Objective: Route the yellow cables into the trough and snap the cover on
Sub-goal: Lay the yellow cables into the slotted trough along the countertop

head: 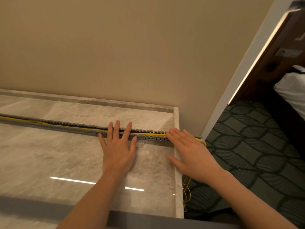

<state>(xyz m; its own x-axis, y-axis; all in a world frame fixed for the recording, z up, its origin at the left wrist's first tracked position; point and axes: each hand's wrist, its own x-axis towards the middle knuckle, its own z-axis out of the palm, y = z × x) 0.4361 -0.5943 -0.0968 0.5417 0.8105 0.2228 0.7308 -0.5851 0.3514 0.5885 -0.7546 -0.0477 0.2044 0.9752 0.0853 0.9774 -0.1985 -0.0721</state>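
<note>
A long grey slotted cable trough [66, 127] lies across the marble counter [49, 154], running from the left edge to the counter's right end. Yellow cables [148, 134] lie inside it, uncovered. My left hand [118, 149] rests flat on the counter with its straight fingers laid over the trough. My right hand [188, 152] lies flat over the trough's right end, fingers straight and pointing left onto the cables. Past that end the yellow cables drop off the counter and hang down its side [187, 192]. No cover shows.
A beige wall [132, 47] stands close behind the counter. The counter's right edge [179, 162] drops to dark patterned carpet [247, 146]. A dark wooden panel with a light strip and a white cloth [292, 90] are at the far right.
</note>
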